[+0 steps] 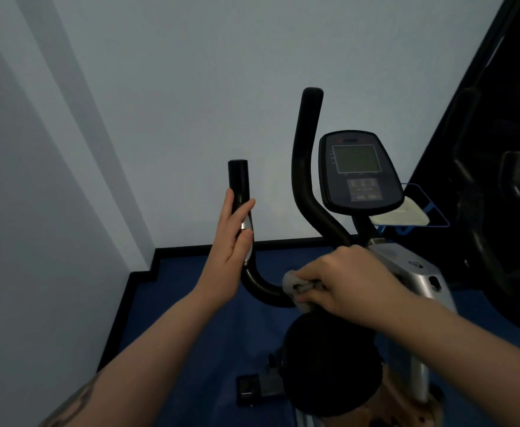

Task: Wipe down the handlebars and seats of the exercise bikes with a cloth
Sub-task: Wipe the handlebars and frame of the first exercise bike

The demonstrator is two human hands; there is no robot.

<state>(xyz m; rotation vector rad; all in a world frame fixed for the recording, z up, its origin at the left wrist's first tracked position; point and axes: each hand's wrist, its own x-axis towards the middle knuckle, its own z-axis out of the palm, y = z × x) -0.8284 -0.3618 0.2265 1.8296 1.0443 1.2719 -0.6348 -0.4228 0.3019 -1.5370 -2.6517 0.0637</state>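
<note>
Two hands at one bike: right hand point(349, 280) clenched round grey cloth point(295, 286) on handlebar point(265, 289) bend; left hand point(232, 238), fingers straight, flat against upright grip rising leftward; seat point(329, 362) below

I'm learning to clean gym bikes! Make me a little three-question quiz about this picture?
1. True or false: the cloth is on the seat.
2. Which hand holds the cloth? A) left hand B) right hand
3. Fill in: the left hand's straight fingers rest against the upright ______ of the handlebar.

Key
1. False: it is pressed to the low curved bend of the handlebar, above the seat.
2. B: its fingers curl round the grey cloth.
3. Grip, left of the console.
</note>
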